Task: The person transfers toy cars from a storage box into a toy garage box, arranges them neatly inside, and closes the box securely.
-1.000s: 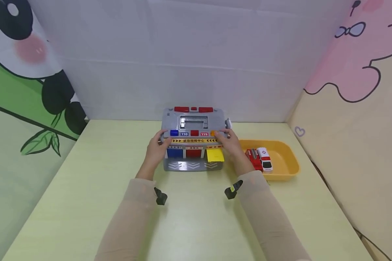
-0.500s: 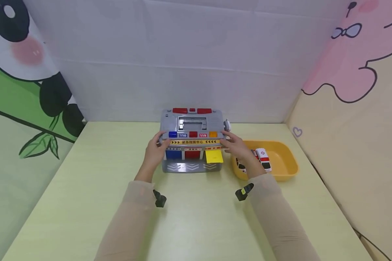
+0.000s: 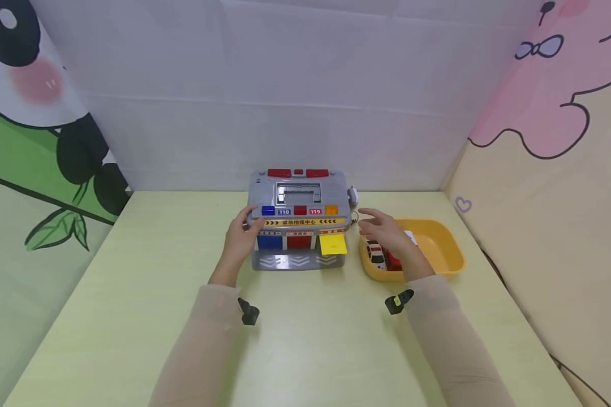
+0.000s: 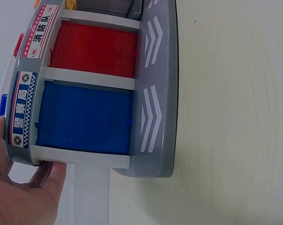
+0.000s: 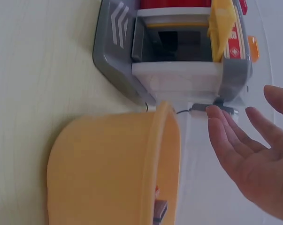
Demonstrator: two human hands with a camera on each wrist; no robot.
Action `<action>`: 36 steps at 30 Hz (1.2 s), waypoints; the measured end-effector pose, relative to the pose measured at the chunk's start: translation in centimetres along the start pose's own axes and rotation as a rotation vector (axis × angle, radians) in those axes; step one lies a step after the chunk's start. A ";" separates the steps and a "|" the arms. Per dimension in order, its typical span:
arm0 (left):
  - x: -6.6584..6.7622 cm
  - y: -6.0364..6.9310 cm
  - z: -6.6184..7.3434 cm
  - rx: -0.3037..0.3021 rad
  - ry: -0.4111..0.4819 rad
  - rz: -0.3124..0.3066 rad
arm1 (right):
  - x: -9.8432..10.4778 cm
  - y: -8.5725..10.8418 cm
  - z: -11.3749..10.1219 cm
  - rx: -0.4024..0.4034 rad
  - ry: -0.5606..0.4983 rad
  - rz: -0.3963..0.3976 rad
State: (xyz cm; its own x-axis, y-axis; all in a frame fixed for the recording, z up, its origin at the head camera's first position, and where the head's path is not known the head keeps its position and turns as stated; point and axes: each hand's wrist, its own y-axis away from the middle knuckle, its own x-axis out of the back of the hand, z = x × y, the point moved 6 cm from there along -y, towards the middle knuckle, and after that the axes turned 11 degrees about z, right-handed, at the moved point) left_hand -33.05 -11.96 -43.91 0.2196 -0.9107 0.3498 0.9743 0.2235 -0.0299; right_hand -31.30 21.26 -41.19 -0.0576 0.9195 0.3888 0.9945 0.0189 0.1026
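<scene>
A grey toy garage (image 3: pixel 262 192) stands at the back of the table, with a blue door (image 4: pixel 85 117), a red door (image 4: pixel 95 49) and a raised yellow door (image 5: pixel 222 28). Behind the yellow door an open bay (image 5: pixel 179 44) shows. My left hand (image 3: pixel 238 242) grips the garage's left upper corner, its thumb at the front edge. Fingers spread and holding nothing, my right hand (image 3: pixel 389 236) hovers just off the garage's right side, above the left part of a yellow tray. A small toy handset (image 3: pixel 353 196) hangs on that side, near my right fingertips.
Right of the garage sits the yellow tray (image 3: pixel 440 249). Toy cars lie in it, including a white one (image 3: pixel 375 254) and a red one (image 3: pixel 394 262), partly hidden by my right hand and wrist. A pale wall sheet (image 3: pixel 285 135) rises behind the table.
My right hand has let go of the garage's right upper corner and moved right, over the tray. My left hand keeps its hold. The yellow door stays raised.
</scene>
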 end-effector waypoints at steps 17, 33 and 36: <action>0.1 -0.4 0.0 -0.019 -0.005 0.022 | 4.8 0.6 2.0 0.057 0.009 -0.009; -0.1 0.0 -0.3 -0.014 0.009 0.018 | 8.3 1.3 5.0 -0.014 0.095 0.055; 0.0 0.0 -0.3 -0.016 0.009 0.021 | 8.6 1.3 5.5 -0.024 0.115 0.054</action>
State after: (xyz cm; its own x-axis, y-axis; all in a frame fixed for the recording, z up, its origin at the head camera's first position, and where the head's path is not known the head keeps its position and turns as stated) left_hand -33.03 -12.02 -44.18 0.2401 -0.9091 0.3405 0.9702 0.2366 -0.0524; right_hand -30.07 31.31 -42.77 -0.0149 0.8681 0.4962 0.9942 -0.0399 0.0996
